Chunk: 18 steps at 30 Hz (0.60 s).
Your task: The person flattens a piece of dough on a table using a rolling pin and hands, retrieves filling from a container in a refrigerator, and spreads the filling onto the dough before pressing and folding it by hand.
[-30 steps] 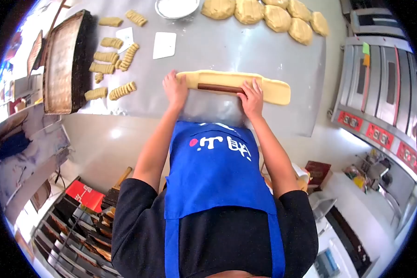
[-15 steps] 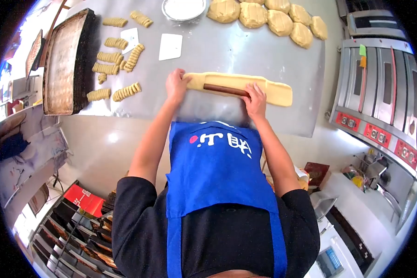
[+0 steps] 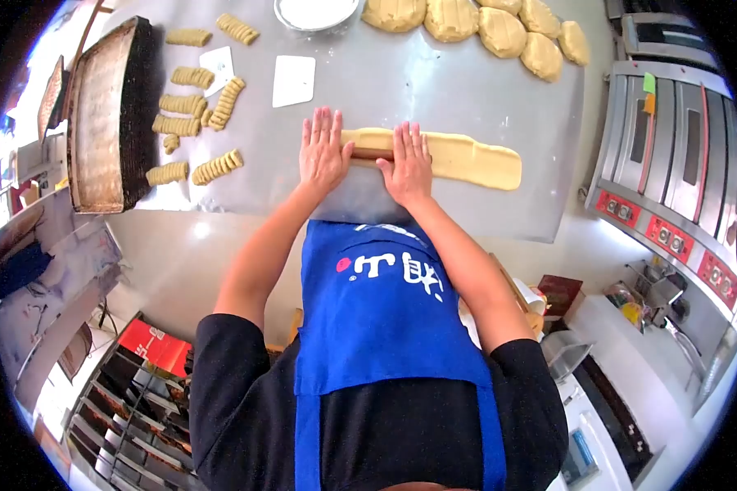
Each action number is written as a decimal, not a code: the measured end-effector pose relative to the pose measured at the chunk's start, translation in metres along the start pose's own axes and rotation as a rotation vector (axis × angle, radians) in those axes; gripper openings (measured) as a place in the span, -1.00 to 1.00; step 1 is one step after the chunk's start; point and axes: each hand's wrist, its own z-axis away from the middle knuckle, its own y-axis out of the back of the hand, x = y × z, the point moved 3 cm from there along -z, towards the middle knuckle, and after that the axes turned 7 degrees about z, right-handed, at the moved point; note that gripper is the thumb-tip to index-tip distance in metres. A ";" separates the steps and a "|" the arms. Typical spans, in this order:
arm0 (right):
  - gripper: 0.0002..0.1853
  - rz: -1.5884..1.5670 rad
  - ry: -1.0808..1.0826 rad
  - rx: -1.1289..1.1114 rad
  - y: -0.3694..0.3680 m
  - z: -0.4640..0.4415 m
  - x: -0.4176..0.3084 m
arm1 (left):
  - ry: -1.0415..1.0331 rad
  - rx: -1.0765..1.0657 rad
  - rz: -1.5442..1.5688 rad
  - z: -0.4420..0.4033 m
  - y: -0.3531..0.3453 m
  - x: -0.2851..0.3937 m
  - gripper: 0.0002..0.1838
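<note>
A long flat strip of yellow dough [image 3: 477,162] lies across the metal table. On its left part rests a short brown rolling pin [image 3: 373,154], seen between my hands and largely covered by them. My left hand [image 3: 325,155] lies flat at the left end of the pin, fingers stretched forward. Pressed flat over the pin's right part is my right hand [image 3: 408,168], its fingers also straight and slightly apart. Neither hand is wrapped round the pin. The dough under my palms is hidden.
Several dough lumps [image 3: 502,33] sit at the back right, near a bowl of white powder [image 3: 315,11]. A white scraper [image 3: 294,81] lies left of centre. Ridged dough pieces [image 3: 178,125] stand beside stacked baking trays [image 3: 106,114]. Ovens [image 3: 681,147] line the right side.
My left hand has turned from gripping the strip's left end to lying flat on the pin. My right hand has moved left and opened out, and the pin now sits further left.
</note>
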 end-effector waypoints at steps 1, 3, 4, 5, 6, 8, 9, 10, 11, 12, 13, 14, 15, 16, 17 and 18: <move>-0.06 0.000 0.006 -0.021 -0.003 -0.005 -0.001 | 0.017 -0.010 0.008 -0.005 0.001 0.002 -0.17; -0.07 0.099 -0.028 0.040 -0.007 -0.028 0.001 | 0.030 -0.032 -0.081 -0.029 0.001 -0.003 -0.15; -0.07 0.114 -0.031 0.013 -0.010 -0.043 0.005 | 0.032 -0.008 -0.073 -0.043 -0.003 -0.008 -0.13; -0.07 0.113 -0.029 0.005 -0.012 -0.060 0.011 | 0.039 -0.014 -0.071 -0.059 -0.008 -0.013 -0.13; -0.07 0.162 -0.045 0.001 -0.015 -0.078 0.016 | 0.024 0.044 -0.043 -0.077 -0.008 -0.016 -0.11; -0.09 0.204 -0.064 0.024 -0.015 -0.102 0.022 | 0.010 0.092 -0.019 -0.098 -0.007 -0.019 -0.10; -0.09 0.198 -0.065 0.017 -0.016 -0.100 0.021 | -0.004 0.129 0.013 -0.104 -0.007 -0.020 -0.08; -0.09 0.188 -0.063 0.042 -0.015 -0.096 0.019 | -0.018 0.165 0.047 -0.103 -0.006 -0.020 -0.07; -0.08 0.181 -0.063 0.067 -0.012 -0.093 0.017 | -0.015 0.156 0.048 -0.089 -0.005 -0.016 -0.07; -0.08 0.181 -0.064 0.072 -0.012 -0.084 0.014 | -0.003 0.121 0.038 -0.071 -0.004 -0.012 -0.06; -0.08 0.117 -0.047 0.071 -0.013 -0.063 0.008 | 0.008 0.090 0.027 -0.054 -0.004 -0.010 -0.05; -0.08 0.054 -0.024 0.070 -0.014 -0.041 0.002 | -0.002 0.086 0.066 -0.038 -0.005 -0.010 -0.04; -0.08 0.059 -0.008 0.088 -0.013 -0.032 -0.002 | -0.003 0.111 0.063 -0.030 -0.004 -0.009 -0.04; -0.07 0.080 -0.016 0.060 -0.014 -0.026 -0.004 | 0.005 0.053 0.000 -0.025 -0.004 -0.007 -0.04; -0.06 0.104 -0.023 0.033 -0.013 -0.022 -0.003 | 0.017 -0.002 -0.060 -0.021 -0.006 -0.006 -0.03; -0.05 0.083 -0.069 -0.019 -0.013 -0.024 -0.003 | 0.010 -0.010 -0.071 -0.024 0.003 -0.003 -0.03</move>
